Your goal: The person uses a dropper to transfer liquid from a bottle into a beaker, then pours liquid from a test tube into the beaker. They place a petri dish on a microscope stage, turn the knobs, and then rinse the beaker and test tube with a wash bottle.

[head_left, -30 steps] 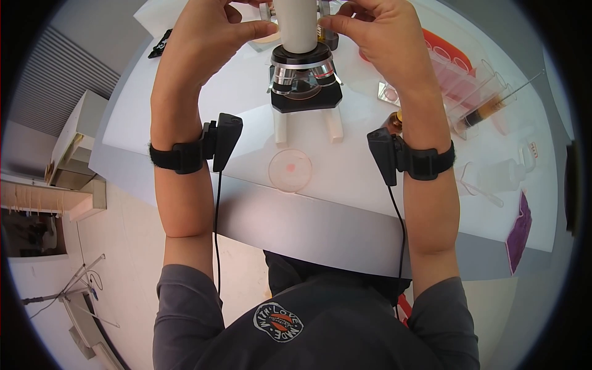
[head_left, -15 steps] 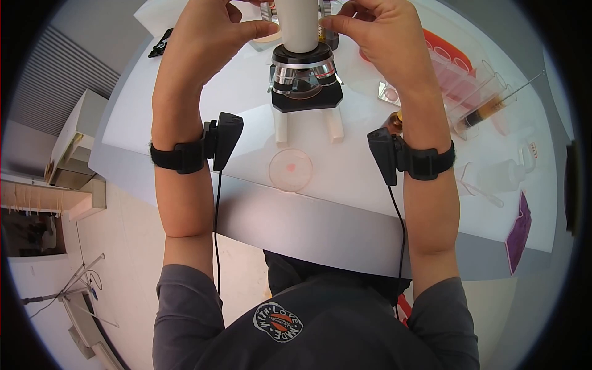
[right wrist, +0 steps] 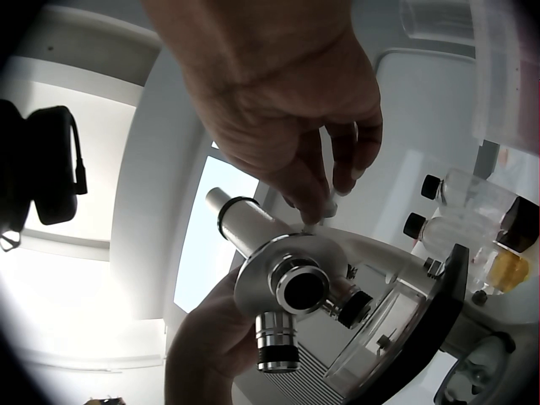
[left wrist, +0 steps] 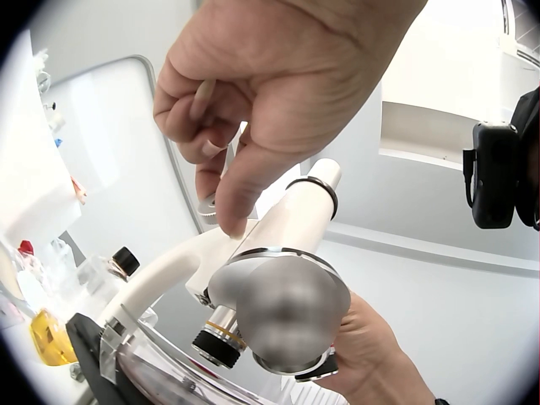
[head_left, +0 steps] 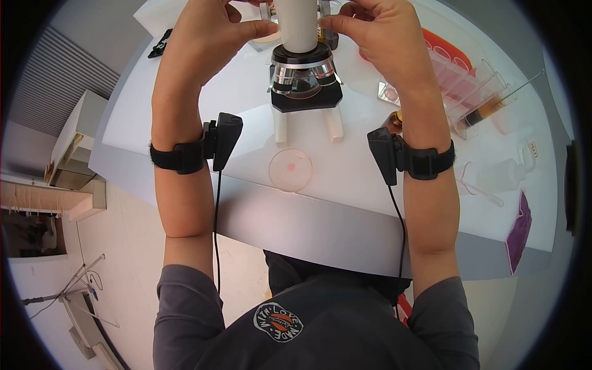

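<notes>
A white microscope (head_left: 298, 28) stands at the top middle of the head view, with its objectives (head_left: 324, 73) over a black stage (head_left: 306, 100). My left hand (head_left: 206, 40) pinches the ridged focus knob (head_left: 265, 11) on the left side between thumb and fingers. On the opposite side my right hand (head_left: 387, 43) pinches the matching knob (head_left: 325, 8). Each wrist view shows the thumb bent down at a knob beside the tube. A round clear dish lies on the stage under the objectives. In front of the microscope base is a petri dish (head_left: 290, 172) with a small pink spot.
At right are a red tray (head_left: 465, 52), a pink tube rack (head_left: 453, 77), a brown bottle (head_left: 393, 122), a clear squeeze bottle (head_left: 509, 174) and a purple cloth (head_left: 519, 234). The table's near edge (head_left: 308, 228) runs below the petri dish.
</notes>
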Demonstrator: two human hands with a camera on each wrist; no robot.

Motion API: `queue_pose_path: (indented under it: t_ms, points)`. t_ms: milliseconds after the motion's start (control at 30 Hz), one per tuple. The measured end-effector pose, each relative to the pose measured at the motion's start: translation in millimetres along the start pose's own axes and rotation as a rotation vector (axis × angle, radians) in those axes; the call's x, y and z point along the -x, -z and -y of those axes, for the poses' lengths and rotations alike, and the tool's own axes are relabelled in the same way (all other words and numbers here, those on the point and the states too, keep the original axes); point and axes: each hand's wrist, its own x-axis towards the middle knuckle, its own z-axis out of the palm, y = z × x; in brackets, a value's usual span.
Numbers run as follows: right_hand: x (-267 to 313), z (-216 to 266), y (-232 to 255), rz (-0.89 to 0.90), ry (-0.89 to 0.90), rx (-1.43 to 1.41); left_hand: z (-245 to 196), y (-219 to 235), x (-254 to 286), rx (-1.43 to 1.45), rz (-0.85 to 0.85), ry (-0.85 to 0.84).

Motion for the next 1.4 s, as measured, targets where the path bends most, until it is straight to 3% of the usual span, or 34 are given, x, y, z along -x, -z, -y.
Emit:
queue_pose_path:
  t_ms: [700, 900, 1200, 1300, 1400]
  points:
    - [3.4, 8.8, -2.9, -0.014, -0.083, -0.031, 4.3, 1.8, 0.8, 0.001, 0.012, -0.074]
    - [3.6, 10.5, -2.4, -0.003, -0.104, -0.031, -14.3, 6.1, 6.8, -0.004, 0.029, 0.001]
    - [3.5, 9.5, -4.5, -0.008, -0.102, -0.029, 3.3, 1.4, 2.1, -0.011, 0.027, -0.023]
    - [3.7, 9.3, -4.8, -0.01, -0.09, 0.003, -17.2, 4.3, 5.4, -0.047, 0.038, 0.081]
    - [3.8, 9.7, -6.2, -0.018, -0.085, 0.027, -15.2, 5.7, 8.9, -0.011, 0.038, 0.008]
